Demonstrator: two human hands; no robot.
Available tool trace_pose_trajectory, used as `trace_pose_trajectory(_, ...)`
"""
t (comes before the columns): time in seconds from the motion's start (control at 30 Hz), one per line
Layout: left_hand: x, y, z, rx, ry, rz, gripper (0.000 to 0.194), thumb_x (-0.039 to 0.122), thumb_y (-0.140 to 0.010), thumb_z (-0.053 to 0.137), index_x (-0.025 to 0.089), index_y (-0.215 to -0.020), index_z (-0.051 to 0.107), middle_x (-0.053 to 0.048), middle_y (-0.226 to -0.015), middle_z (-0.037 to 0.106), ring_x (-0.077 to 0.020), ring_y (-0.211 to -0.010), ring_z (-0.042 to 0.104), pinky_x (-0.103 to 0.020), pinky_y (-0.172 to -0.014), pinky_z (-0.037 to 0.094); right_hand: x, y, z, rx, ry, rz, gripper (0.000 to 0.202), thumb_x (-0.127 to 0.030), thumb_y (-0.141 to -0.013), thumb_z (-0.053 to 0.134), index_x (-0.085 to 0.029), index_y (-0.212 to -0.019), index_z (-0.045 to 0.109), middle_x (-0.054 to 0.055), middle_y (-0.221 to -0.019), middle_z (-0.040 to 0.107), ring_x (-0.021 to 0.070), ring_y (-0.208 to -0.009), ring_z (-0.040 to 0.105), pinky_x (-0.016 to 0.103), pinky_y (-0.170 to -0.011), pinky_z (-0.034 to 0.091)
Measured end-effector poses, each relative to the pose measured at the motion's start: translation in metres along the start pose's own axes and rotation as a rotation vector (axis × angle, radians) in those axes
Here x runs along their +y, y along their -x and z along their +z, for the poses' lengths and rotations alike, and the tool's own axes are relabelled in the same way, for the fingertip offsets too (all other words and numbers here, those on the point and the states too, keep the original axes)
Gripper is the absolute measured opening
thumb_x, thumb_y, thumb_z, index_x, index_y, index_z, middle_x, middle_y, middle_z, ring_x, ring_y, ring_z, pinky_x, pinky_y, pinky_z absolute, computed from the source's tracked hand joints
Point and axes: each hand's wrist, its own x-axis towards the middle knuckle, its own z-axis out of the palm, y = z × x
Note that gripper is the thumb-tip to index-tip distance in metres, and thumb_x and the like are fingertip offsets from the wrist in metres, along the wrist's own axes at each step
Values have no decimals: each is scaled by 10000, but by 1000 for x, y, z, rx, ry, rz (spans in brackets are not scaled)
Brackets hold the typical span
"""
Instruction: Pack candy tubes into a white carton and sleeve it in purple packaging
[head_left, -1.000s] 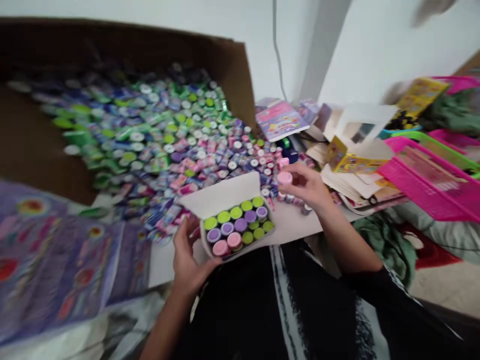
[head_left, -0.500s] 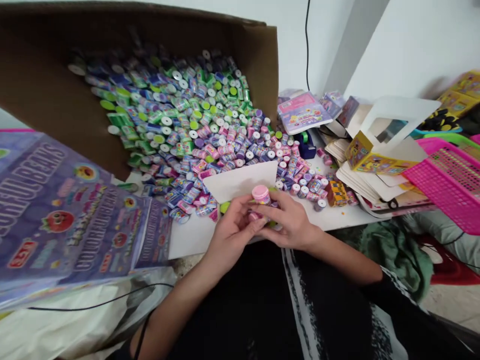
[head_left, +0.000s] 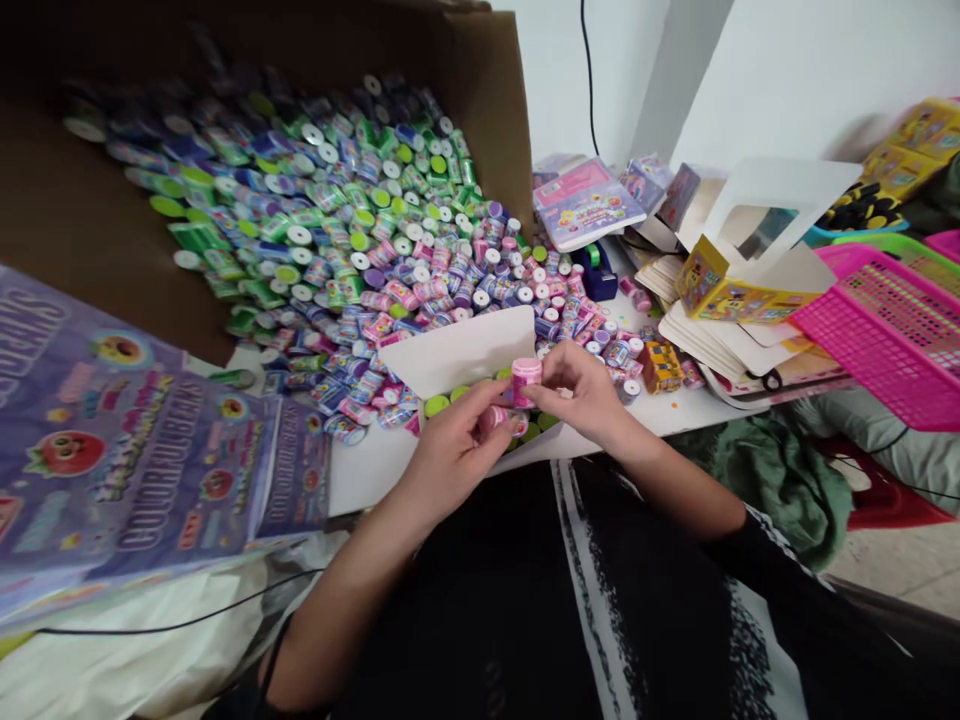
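Over a small open box (head_left: 465,350) with a raised white flap, both hands are close together. My right hand (head_left: 589,395) pinches an upright pink jar (head_left: 527,376) with a pink lid between thumb and fingers. The index finger of my left hand (head_left: 454,445) reaches that jar's side. In my left hand's curled fingers lies a second pink jar (head_left: 491,420), partly covered by the thumb. Several green-lidded jars (head_left: 436,405) stand inside the box, some hidden behind the hands.
Behind lies a big heap of small jars (head_left: 405,240) spilling from a cardboard carton (head_left: 495,110). Purple printed boxes (head_left: 210,470) stand left. To the right are a tape dispenser (head_left: 598,272), a yellow printed carton (head_left: 750,290), and a pink basket (head_left: 885,340).
My hands have moved apart a little, uncovering more green lids in the box. The upright pink jar now shows more of its side. The whole view has shifted slightly.
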Motion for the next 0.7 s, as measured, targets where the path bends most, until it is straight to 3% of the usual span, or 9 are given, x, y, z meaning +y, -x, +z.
trace_pose_trajectory(0.07, -1, -1, -2, -24, -73, 53, 299, 364, -956, 644, 206, -1188, 748, -20, -898, 742, -164, -734, 649, -275, -691, 516, 1, -2, -6, -74, -62, 74, 429, -422, -875, 806, -237, -1153, 536, -58, -792, 595, 139, -651, 581, 253, -612, 458)
trace_pose_trajectory(0.13, 0, -2, -6, -60, -135, 75, 245, 368, -944, 639, 210, -1098, 747, 0, -858, 721, -153, -701, 620, -268, -682, 488, -2, -1, -12, -178, 25, 60, 481, -378, -888, 770, -227, -1289, 552, -37, -853, 639, 155, -722, 627, 270, -670, 497)
trace_pose_trajectory(0.27, 2, -5, -11, -110, -275, -17, 159, 378, -880, 681, 234, -945, 691, 54, -732, 631, -148, -650, 571, -267, -643, 415, -15, 7, -18, -264, 460, -65, 220, -204, -865, 683, -201, -1082, 651, 35, -980, 699, 200, -887, 657, 315, -807, 497)
trace_pose_trajectory(0.37, 5, -11, -10, -191, -396, -13, 116, 343, -874, 672, 234, -839, 653, 41, -741, 631, -161, -691, 587, -284, -652, 385, -21, 12, -14, -291, 676, -72, 221, -150, -812, 707, -199, -1014, 631, 55, -985, 699, 231, -910, 640, 322, -795, 460)
trace_pose_trajectory(0.53, 7, -21, -5, -230, -433, 28, 87, 281, -869, 704, 229, -910, 648, 25, -841, 683, -186, -780, 647, -294, -703, 410, -21, 12, -12, -347, 724, -7, 219, -173, -871, 738, -205, -1053, 621, 54, -995, 690, 230, -905, 621, 310, -774, 428)
trace_pose_trajectory(0.7, -5, -21, -5, -278, -480, 92, 178, 235, -845, 755, 212, -765, 598, 23, -812, 611, -149, -696, 574, -274, -636, 374, -16, 14, -15, -418, 630, -49, 90, -164, -941, 705, -200, -962, 625, 36, -925, 675, 206, -894, 624, 304, -796, 446)
